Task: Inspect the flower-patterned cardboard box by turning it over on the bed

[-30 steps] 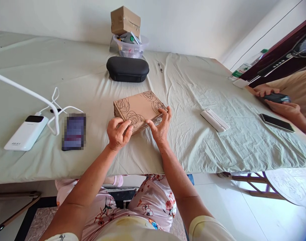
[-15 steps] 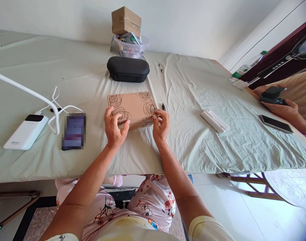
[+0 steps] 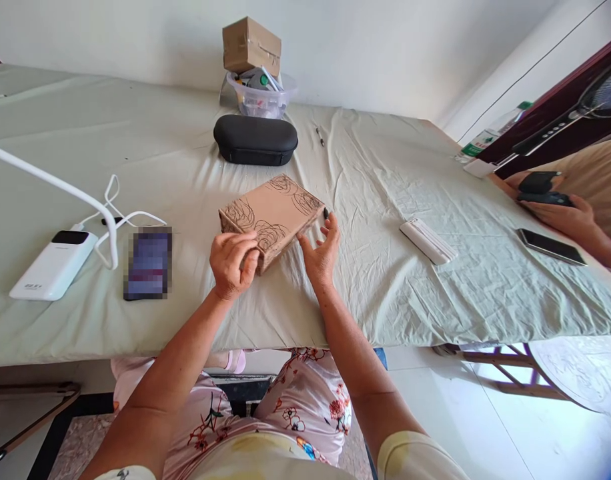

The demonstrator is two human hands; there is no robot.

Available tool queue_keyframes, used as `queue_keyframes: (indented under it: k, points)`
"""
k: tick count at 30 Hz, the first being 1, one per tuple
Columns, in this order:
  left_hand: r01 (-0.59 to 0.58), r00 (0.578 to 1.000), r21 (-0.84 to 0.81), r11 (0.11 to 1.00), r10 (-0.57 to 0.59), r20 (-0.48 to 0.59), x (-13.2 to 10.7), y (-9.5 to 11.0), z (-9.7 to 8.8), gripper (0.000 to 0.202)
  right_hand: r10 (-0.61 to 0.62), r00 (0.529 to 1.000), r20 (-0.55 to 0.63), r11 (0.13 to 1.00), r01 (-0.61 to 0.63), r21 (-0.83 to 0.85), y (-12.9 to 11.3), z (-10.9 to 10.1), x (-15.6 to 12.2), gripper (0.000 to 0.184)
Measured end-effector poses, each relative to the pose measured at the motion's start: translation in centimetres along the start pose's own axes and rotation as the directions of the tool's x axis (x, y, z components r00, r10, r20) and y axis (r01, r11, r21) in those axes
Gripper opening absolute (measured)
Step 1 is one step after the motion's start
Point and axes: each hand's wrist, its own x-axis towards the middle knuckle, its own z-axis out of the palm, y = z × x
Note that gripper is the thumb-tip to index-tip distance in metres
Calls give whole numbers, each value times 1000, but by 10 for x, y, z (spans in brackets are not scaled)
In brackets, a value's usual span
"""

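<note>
A brown cardboard box (image 3: 278,203) with black scribbled circles on its lid lies turned at an angle on the cloth in front of me. My left hand (image 3: 230,264) grips its near left corner, the fingers curled and the thumb against the near side. Along the right side of the box, my right hand (image 3: 321,252) has its fingers apart. Its thumb is at the box's near right edge; whether it touches cannot be made out. The black tip of a marker (image 3: 326,213) shows just beyond the right fingers, and the rest is hidden.
A black zip case (image 3: 255,140) lies behind the box, with a plastic basket (image 3: 265,103) beyond it. To the left are a white power bank (image 3: 53,267) and a phone (image 3: 148,263). A white item (image 3: 428,241) and another phone (image 3: 550,247) lie right, near a person's hand (image 3: 560,212).
The box has turned counterclockwise, its right end swinging away from me. My right fingers have spread from their hold on its right corner, while my left hand stays on the box.
</note>
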Motion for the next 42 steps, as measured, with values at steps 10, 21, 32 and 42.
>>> queue_keyframes:
  k: [10, 21, 32, 42]
  points:
    - [-71, 966, -44, 997, 79, 246, -9, 14, 14, 34, -190, 934, 304, 965, 121, 231, -31, -1, -13, 70]
    - [-86, 982, -83, 993, 99, 164, -9, 14, 16, 27, -227, 934, 274, 969, 188, 159, -28, -5, -6, 52]
    - [357, 933, 11, 934, -356, -60, 3, -13, 3, 20, -201, 937, 285, 976, 167, 139, -26, -7, -1, 54]
    - [407, 911, 51, 912, -409, 48, -9, -12, 14, 51, -201, 921, 335, 969, 137, 207, -36, -13, -2, 57]
